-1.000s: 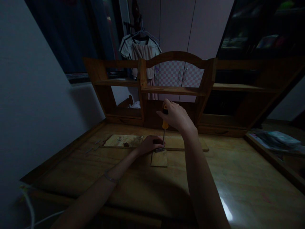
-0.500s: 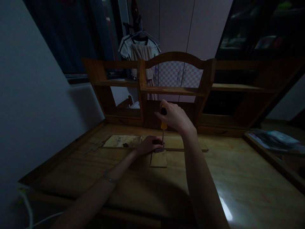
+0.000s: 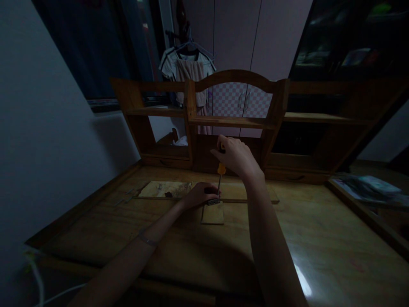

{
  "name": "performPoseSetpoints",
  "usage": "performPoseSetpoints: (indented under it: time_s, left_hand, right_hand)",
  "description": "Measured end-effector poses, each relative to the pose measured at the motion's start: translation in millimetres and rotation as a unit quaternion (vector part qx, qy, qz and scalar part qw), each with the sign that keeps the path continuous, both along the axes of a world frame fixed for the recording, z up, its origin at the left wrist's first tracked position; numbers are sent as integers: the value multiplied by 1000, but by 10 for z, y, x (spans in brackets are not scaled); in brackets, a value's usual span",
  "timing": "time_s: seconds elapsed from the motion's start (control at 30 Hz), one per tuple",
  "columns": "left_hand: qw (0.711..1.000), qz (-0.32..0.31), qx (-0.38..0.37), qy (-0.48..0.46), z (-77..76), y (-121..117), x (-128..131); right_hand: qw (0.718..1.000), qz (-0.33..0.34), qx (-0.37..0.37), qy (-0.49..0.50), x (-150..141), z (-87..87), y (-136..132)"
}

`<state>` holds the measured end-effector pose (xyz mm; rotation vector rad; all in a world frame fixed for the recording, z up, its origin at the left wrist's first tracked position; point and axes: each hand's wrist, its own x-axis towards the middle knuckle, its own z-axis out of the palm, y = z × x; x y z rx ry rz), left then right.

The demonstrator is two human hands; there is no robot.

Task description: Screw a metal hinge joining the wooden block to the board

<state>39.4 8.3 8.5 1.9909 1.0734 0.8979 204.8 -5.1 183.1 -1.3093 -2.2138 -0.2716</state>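
Observation:
My right hand (image 3: 238, 155) is closed round the yellow-and-black handle of a screwdriver (image 3: 221, 169), which stands nearly upright, tip down. Its shaft ends at a small metal bracket (image 3: 213, 201) with what look like holes. My left hand (image 3: 200, 194) pinches the bracket and the spot around the tip; some fingertips are hidden. The bracket lies at the edge of a small square wooden piece (image 3: 212, 214). Behind it is a long, thin wooden board (image 3: 258, 192), its left part pale and torn. Whether a screw sits under the tip is too small to tell.
The wooden desk (image 3: 306, 221) carries a shelf unit (image 3: 233, 121) along its back. Several thin metal pieces (image 3: 123, 199) lie at left. Plastic-wrapped things (image 3: 377, 187) sit at right beyond a raised edge. A white cable (image 3: 38, 277) hangs at the lower left.
The right hand and screwdriver handle have shifted slightly left, then back right, and the handle looks turned in the grip. The left hand, bracket and boards keep their places.

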Motion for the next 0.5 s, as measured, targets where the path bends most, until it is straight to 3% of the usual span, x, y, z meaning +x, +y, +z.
performPoseSetpoints:
  time_s: [0.5]
  left_hand:
    - [1000, -5, 7, 3, 2, 6, -3]
  right_hand:
    - [1000, 6, -5, 16, 5, -17, 8]
